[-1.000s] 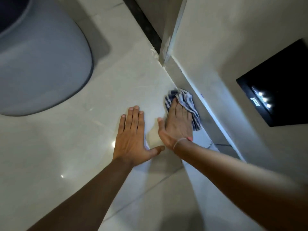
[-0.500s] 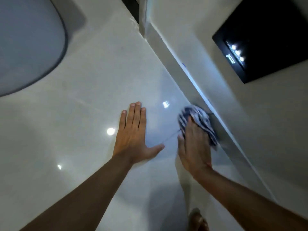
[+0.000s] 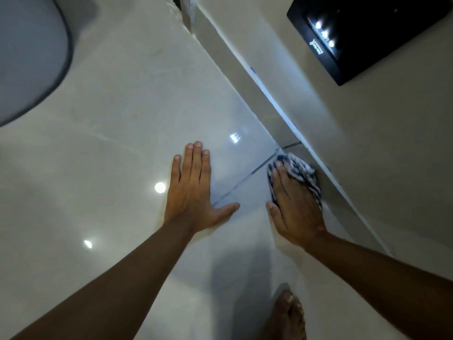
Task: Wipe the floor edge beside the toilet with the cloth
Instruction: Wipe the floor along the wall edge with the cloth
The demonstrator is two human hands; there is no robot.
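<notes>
Glossy pale tile covers the floor [image 3: 110, 168], smooth enough to throw back round ceiling lights as bright spots left of centre. We press our right hand [image 3: 295, 207] flat on a crumpled cloth [image 3: 297, 169], blue-and-white striped and bunched into soft folds, at the centre right of the frame. It lies on the tile right against the skirting [image 3: 326, 190], a beige band with a thin white top edge that runs diagonally from the upper middle to the lower right. The fingers lie on the cloth without curling around it; the thumb sits on bare tile. Our left hand [image 3: 193, 192] lies well apart from the right, palm down, fingers together and thumb spread, empty on the floor across a thin grey grout line [image 3: 247, 179]. The toilet [image 3: 29, 57], a rounded grey form, fills the upper left. A black glossy panel [image 3: 382, 40] with three small lights sits on the matte wall, upper right. A bare foot [image 3: 286, 315] shows at the bottom edge.
</notes>
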